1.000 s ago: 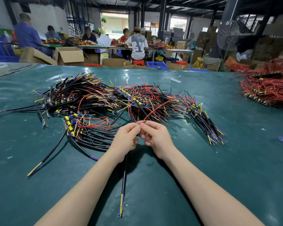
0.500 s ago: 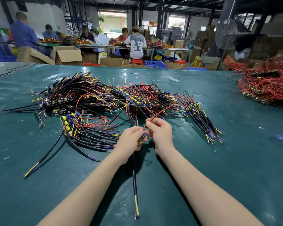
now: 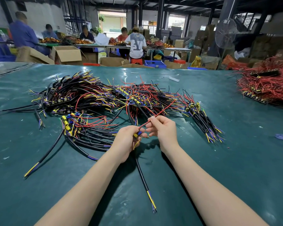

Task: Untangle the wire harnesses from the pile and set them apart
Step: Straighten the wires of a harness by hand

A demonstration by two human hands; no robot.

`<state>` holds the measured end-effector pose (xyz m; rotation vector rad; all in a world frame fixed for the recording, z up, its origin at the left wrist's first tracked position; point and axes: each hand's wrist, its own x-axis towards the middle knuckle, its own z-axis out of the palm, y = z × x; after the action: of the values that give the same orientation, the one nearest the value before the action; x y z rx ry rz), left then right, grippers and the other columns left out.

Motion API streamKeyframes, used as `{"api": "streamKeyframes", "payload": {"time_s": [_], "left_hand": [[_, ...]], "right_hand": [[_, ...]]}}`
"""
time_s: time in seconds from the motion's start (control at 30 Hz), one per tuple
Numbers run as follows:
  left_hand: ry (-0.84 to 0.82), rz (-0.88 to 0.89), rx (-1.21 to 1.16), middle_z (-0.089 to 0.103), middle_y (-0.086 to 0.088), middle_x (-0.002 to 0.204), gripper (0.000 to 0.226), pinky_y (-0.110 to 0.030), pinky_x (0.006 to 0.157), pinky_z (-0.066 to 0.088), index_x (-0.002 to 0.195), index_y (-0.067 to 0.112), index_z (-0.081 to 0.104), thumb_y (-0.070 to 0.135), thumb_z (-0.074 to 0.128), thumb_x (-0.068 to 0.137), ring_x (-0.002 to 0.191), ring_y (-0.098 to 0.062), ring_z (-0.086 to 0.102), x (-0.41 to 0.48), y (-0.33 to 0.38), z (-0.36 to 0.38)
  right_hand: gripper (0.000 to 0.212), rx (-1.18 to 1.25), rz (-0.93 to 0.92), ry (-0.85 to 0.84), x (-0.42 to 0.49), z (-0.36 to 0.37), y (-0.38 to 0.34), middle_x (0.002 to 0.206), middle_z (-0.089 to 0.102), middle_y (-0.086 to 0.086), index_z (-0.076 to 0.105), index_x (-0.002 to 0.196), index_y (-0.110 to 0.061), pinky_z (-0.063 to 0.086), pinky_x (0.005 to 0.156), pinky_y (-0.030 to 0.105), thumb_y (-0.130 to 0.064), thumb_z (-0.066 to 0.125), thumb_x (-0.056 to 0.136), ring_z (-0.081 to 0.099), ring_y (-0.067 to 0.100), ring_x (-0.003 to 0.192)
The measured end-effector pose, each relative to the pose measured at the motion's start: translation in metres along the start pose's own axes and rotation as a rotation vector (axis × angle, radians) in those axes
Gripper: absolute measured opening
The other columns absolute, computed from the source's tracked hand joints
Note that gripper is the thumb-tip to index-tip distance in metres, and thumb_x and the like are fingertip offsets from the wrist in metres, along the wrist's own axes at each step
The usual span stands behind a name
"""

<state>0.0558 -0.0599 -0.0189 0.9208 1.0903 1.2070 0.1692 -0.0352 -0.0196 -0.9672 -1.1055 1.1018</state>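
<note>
The left hand (image 3: 127, 141) is curled round one wire harness (image 3: 138, 133), gripping it where a small blue and yellow part sits against the fingers. From under that hand the harness's black cable (image 3: 142, 175) runs back toward the person along the green table cover (image 3: 235, 168), ending in bared yellow and purple cores. The right hand (image 3: 163, 129) is just beside the left. Its thumb and forefinger pinch the harness's red wire (image 3: 161, 111), which rises past the fingertips and away over the pile (image 3: 95, 98). That pile, a tangle of black, red, yellow and purple leads, spreads beyond both hands and well out to the left of the left hand. A smaller bundle (image 3: 204, 121) of black cables lies to the right of the right hand. Much farther right sits a heap of red wires (image 3: 268, 90). Far beyond the hands, people work at other tables near an open cardboard box (image 3: 67, 54) and a standing fan (image 3: 225, 34).
</note>
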Motion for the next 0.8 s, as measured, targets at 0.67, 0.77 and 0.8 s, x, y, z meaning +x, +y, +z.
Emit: {"api": "streamKeyframes", "payload": {"time_s": [0.67, 0.77, 0.8], "left_hand": [[-0.083, 0.041, 0.168, 0.066, -0.003, 0.059, 0.025, -0.022, 0.052, 0.052, 0.06, 0.012, 0.07, 0.003, 0.063, 0.082, 0.056, -0.014, 0.061, -0.004, 0.001, 0.004], [-0.115, 0.059, 0.205, 0.065, -0.003, 0.06, 0.027, -0.022, 0.053, 0.051, 0.058, 0.013, 0.071, 0.005, 0.063, 0.082, 0.055, -0.012, 0.06, -0.005, 0.0, 0.005], [-0.116, 0.059, 0.206, 0.065, -0.003, 0.06, 0.027, -0.022, 0.054, 0.052, 0.057, 0.013, 0.071, 0.004, 0.063, 0.082, 0.054, -0.012, 0.06, -0.005, 0.0, 0.004]], "right_hand": [[0.025, 0.115, 0.007, 0.209, 0.011, -0.012, -0.005, 0.04, 0.055, -0.005, 0.058, 0.064, -0.005, 0.044, 0.037, 0.016, 0.001, 0.055, 0.088, 0.05, 0.003, 0.035], [0.024, 0.133, 0.026, 0.22, 0.013, -0.013, -0.006, 0.04, 0.055, -0.006, 0.059, 0.065, -0.006, 0.041, 0.036, 0.014, -0.003, 0.055, 0.089, 0.048, 0.001, 0.035], [0.022, 0.151, 0.048, 0.23, 0.013, -0.013, -0.007, 0.041, 0.056, -0.007, 0.059, 0.066, -0.008, 0.04, 0.037, 0.013, -0.002, 0.057, 0.087, 0.05, 0.001, 0.036]]}}
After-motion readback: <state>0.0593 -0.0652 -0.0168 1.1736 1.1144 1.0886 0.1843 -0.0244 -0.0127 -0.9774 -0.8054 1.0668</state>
